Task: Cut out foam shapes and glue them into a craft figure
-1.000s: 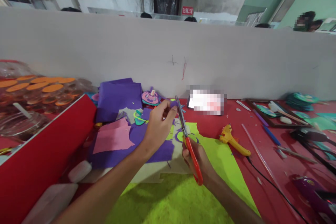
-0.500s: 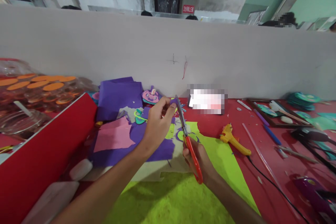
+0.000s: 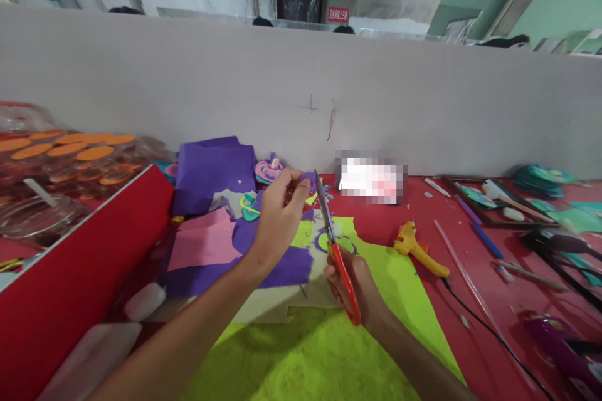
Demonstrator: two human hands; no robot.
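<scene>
My left hand (image 3: 277, 219) pinches a small purple foam piece (image 3: 308, 179) at its fingertips, held up above the table. My right hand (image 3: 352, 285) grips red-handled scissors (image 3: 332, 241), whose blades point up and away, the tips right beside the purple piece. Under both hands lie a lime green felt sheet (image 3: 320, 351), a purple foam sheet (image 3: 277, 263) with cut-outs, and a pink scrap (image 3: 202, 247).
A yellow glue gun (image 3: 416, 250) with a black cord lies to the right. A red box (image 3: 70, 282) stands at the left beside clear containers with orange lids (image 3: 70, 156). Folded purple foam (image 3: 214, 172) sits by the grey partition (image 3: 301, 88). Pens, sticks and teal cut-outs (image 3: 540, 178) lie at far right.
My left hand has shifted slightly left and turned the purple piece a little. The scissors and right hand have stayed almost in place.
</scene>
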